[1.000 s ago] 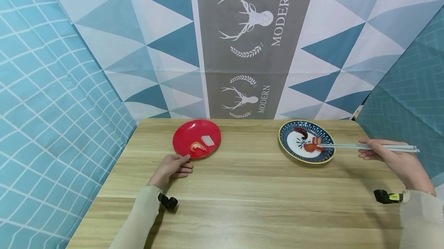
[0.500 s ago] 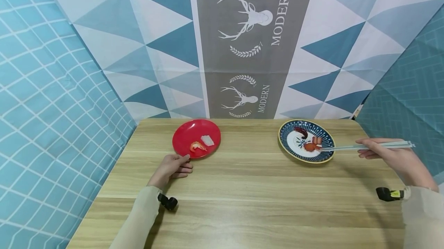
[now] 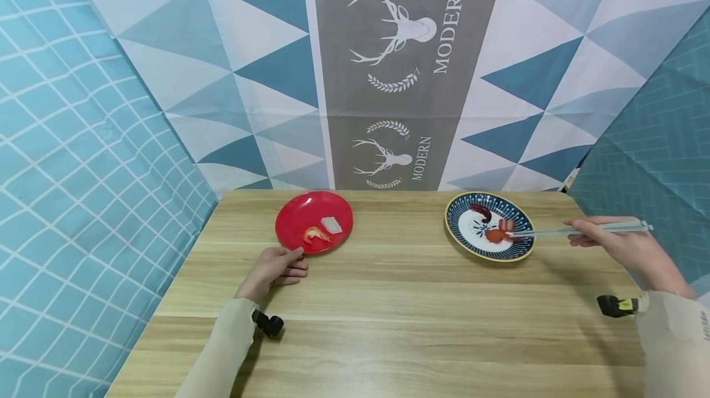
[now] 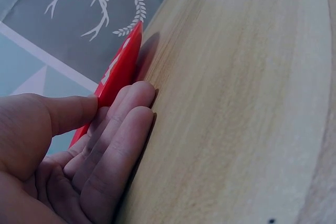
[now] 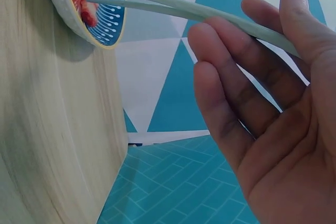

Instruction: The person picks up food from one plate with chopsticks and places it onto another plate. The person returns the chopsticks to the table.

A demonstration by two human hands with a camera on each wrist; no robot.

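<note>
In the head view, my left hand [image 3: 275, 267] pinches the near rim of a red plate [image 3: 299, 216], thumb on top and fingers beneath, as the left wrist view also shows. The plate bears an orange-white shrimp [image 3: 316, 235] and a whitish translucent piece [image 3: 331, 225]. At right, my right hand [image 3: 618, 247] holds pale green chopsticks [image 3: 554, 232]. Their slightly parted tips touch orange-red food [image 3: 495, 236] on a blue-patterned plate [image 3: 453, 220]. Beside it lie small pinkish-brown pieces [image 3: 506, 224] and a dark red curved piece [image 3: 481, 212]. Whether the tips grip anything is unclear.
Both plates stand near the back edge of a wooden table [image 3: 388, 299], with bare wood between them. Behind it hangs a patterned cloth [image 3: 399, 96] with deer prints. Blue tiled-pattern sheets flank the left [image 3: 94, 139] and right sides.
My right hand has shifted slightly left and upward with the chopsticks, whose tips stay at the orange-red food. The left hand and both plates have not visibly moved.
</note>
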